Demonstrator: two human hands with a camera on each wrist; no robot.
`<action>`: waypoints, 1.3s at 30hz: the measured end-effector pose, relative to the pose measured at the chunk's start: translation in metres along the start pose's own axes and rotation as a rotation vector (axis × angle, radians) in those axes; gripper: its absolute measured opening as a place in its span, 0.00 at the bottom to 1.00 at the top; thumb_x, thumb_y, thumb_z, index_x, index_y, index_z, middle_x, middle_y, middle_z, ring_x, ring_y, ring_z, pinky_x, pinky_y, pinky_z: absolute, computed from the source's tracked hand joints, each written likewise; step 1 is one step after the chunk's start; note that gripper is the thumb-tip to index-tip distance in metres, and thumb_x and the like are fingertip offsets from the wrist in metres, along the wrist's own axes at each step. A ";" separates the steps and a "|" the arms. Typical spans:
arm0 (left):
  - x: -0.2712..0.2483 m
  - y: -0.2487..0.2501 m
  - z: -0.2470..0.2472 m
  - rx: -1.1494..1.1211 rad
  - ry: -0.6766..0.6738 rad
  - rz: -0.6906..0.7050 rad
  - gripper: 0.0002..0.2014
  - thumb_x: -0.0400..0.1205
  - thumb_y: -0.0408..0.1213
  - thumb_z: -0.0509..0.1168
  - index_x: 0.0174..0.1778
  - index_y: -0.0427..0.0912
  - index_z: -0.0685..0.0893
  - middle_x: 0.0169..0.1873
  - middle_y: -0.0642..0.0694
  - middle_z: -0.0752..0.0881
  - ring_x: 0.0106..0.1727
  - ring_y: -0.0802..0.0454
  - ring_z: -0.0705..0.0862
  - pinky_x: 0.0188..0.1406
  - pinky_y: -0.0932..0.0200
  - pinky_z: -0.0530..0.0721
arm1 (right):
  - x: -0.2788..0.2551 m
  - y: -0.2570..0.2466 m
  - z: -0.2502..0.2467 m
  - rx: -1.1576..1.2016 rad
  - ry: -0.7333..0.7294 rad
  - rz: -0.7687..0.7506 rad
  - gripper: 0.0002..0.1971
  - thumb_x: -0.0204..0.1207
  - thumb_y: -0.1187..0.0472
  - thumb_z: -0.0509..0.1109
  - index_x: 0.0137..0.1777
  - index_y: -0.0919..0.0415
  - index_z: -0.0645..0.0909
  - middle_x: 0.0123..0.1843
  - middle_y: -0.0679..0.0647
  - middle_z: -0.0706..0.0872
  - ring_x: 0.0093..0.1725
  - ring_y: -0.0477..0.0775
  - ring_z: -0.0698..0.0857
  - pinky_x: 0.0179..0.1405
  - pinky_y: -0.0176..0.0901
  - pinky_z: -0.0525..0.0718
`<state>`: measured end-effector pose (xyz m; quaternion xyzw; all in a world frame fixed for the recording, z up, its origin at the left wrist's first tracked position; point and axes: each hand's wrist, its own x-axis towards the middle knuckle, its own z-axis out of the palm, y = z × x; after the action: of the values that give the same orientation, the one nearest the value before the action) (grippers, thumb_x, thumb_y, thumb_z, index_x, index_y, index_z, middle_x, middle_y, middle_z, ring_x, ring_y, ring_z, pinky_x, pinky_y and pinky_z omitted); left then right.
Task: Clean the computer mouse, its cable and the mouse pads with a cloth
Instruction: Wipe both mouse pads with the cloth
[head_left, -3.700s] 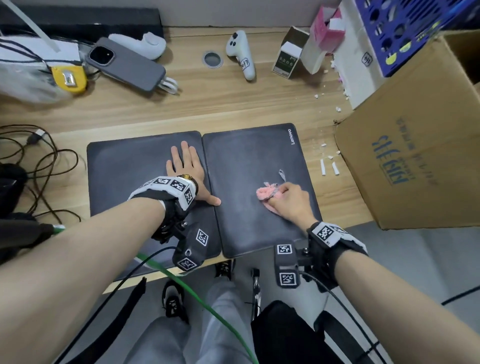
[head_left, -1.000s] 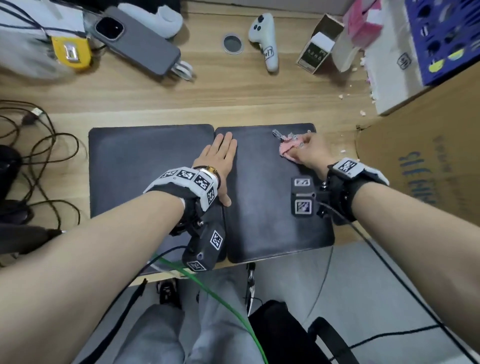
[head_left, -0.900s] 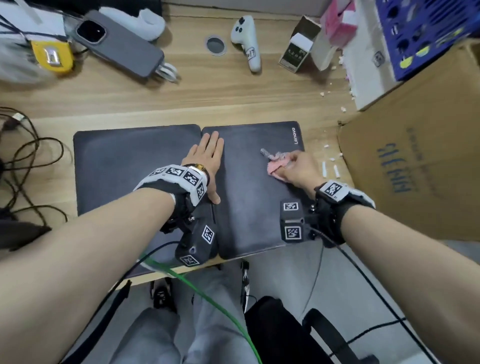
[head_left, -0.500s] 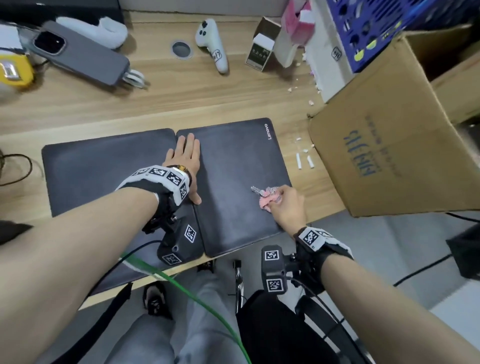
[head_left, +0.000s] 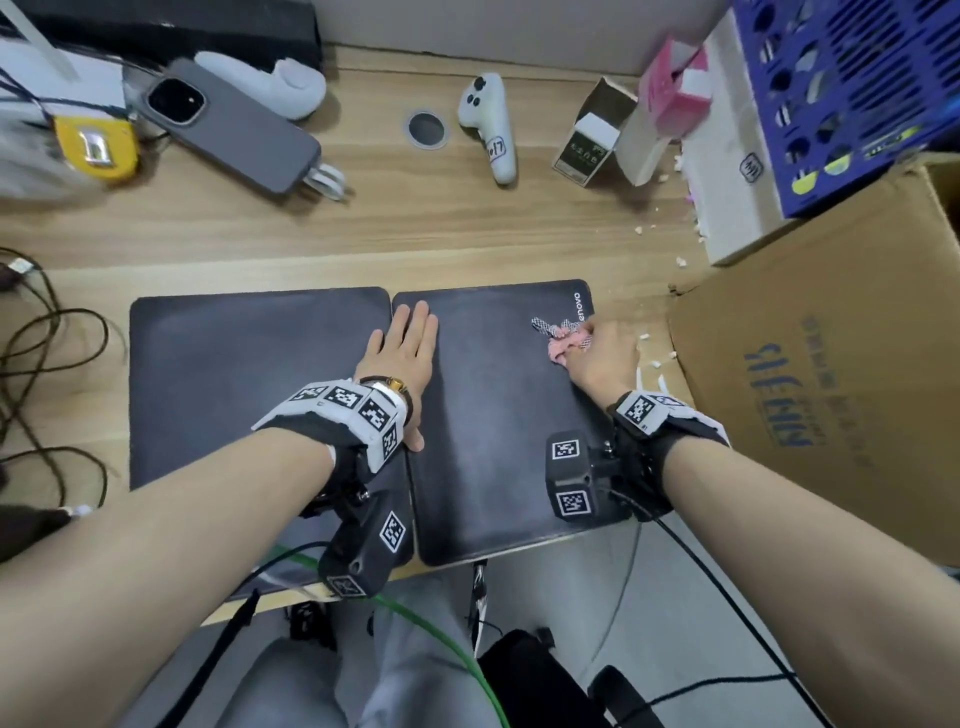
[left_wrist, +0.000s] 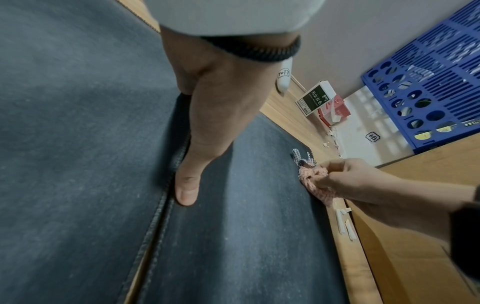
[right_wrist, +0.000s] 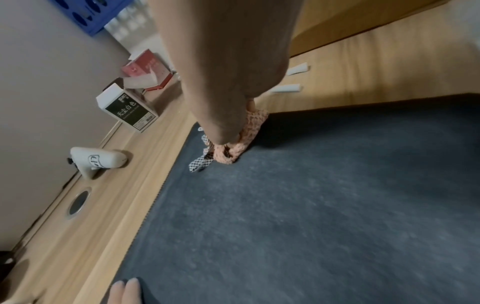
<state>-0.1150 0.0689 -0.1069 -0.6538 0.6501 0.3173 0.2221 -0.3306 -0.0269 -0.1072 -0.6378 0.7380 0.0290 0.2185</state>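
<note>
An office or lab workstation: a light wood-grain desk (head_left: 415, 228) set against a plain grey wall, with a round metal cable grommet (head_left: 428, 129) let into its top. Two dark grey fabric mouse pads (head_left: 249, 374) lie side by side at its front edge. Behind them sit a grey smartphone (head_left: 234, 132), a white handheld controller (head_left: 491, 124) and a small green-and-white carton (head_left: 589, 145). Loose black cables (head_left: 47, 332) trail at left; a large brown cardboard box (head_left: 831, 374) and a blue perforated plastic crate (head_left: 841, 93) crowd the right.
</note>
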 end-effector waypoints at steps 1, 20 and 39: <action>0.000 0.000 0.000 -0.001 -0.002 0.000 0.75 0.60 0.50 0.84 0.80 0.35 0.26 0.79 0.40 0.24 0.82 0.41 0.28 0.83 0.43 0.42 | 0.008 -0.003 -0.001 -0.001 0.005 -0.018 0.18 0.73 0.68 0.67 0.63 0.58 0.82 0.59 0.65 0.86 0.61 0.67 0.82 0.52 0.45 0.78; -0.021 -0.021 0.021 -0.238 0.170 -0.093 0.76 0.57 0.61 0.81 0.82 0.37 0.30 0.82 0.43 0.29 0.83 0.46 0.31 0.84 0.48 0.42 | -0.018 -0.057 0.014 -0.043 -0.181 -0.323 0.18 0.71 0.56 0.75 0.60 0.61 0.83 0.59 0.61 0.86 0.61 0.64 0.83 0.54 0.44 0.76; -0.023 -0.018 0.017 -0.152 0.144 -0.149 0.72 0.59 0.63 0.79 0.83 0.42 0.33 0.83 0.46 0.30 0.84 0.47 0.34 0.83 0.40 0.47 | -0.009 -0.107 0.034 0.046 -0.199 -0.444 0.16 0.72 0.64 0.73 0.59 0.64 0.81 0.60 0.63 0.83 0.62 0.65 0.79 0.57 0.47 0.77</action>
<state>-0.0979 0.0978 -0.1047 -0.7361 0.5883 0.3004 0.1476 -0.2183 -0.0274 -0.1092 -0.7732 0.5550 0.0262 0.3057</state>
